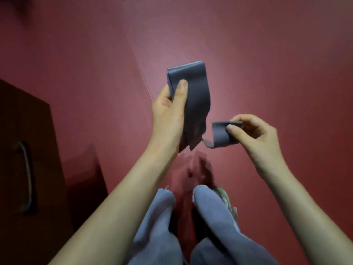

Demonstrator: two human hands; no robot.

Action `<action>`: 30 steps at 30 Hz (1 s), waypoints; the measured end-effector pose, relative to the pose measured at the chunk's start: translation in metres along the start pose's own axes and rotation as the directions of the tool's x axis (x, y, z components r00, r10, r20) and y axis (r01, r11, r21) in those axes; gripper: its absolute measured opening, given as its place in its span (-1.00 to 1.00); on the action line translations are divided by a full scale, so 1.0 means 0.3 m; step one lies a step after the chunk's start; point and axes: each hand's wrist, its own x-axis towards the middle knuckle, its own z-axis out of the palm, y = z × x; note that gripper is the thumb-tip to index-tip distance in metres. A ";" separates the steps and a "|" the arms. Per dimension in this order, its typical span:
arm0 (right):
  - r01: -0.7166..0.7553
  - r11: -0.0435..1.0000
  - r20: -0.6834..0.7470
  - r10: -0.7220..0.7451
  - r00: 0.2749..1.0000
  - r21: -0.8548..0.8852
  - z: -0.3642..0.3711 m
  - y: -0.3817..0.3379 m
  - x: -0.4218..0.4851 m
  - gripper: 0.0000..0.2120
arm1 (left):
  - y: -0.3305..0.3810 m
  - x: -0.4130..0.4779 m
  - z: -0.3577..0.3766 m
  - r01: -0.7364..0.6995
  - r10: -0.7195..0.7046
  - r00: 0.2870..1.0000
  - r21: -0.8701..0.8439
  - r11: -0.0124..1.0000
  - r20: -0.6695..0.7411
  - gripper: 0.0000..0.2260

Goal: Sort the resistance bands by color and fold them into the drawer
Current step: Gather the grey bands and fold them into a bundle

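Note:
A grey-blue resistance band (194, 92) is folded in several layers in my left hand (170, 111), thumb pressed on its front. Its loose tail (222, 135) runs down and right to my right hand (250, 134), which pinches it between thumb and fingers. Both hands are raised over a dark red floor (267, 64). A dark wooden drawer front (38, 131) with a metal handle (26, 176) stands at the left edge, and it looks closed.
My legs in blue-grey trousers (210, 217) fill the bottom centre, with a light shoe (226, 197) partly showing. The cabinet takes up the lower left. The red floor stretches ahead and to the right.

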 end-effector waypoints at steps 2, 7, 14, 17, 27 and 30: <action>0.064 0.998 0.013 -0.064 0.998 0.010 -0.057 -0.129 -0.045 -0.74 | 0.084 -0.050 0.013 -0.092 0.091 0.996 0.059 0.994 0.018 -0.84; 0.226 0.963 0.000 -0.228 0.974 0.145 -0.099 -0.477 -0.164 -0.74 | 0.284 -0.217 0.054 -0.175 0.168 0.981 0.072 0.982 0.094 -0.82; 0.425 0.893 -0.016 -0.428 0.904 0.146 -0.041 -0.791 -0.363 -0.76 | 0.494 -0.509 0.099 -0.138 0.141 0.982 -0.030 0.990 0.128 -0.84; 0.458 0.884 -0.044 -0.456 0.889 0.096 -0.039 -0.871 -0.458 -0.78 | 0.562 -0.606 0.083 -0.179 0.187 0.974 -0.074 0.981 0.131 -0.82; 0.524 0.845 -0.086 -0.532 0.842 -0.105 -0.021 -1.032 -0.736 -0.80 | 0.707 -0.945 -0.002 -0.341 0.348 0.920 -0.068 0.938 0.180 -0.85; 0.516 0.846 -0.078 -0.528 0.846 -0.134 -0.019 -1.058 -0.797 -0.80 | 0.717 -0.997 -0.027 -0.389 0.399 0.899 -0.090 0.917 0.178 -0.84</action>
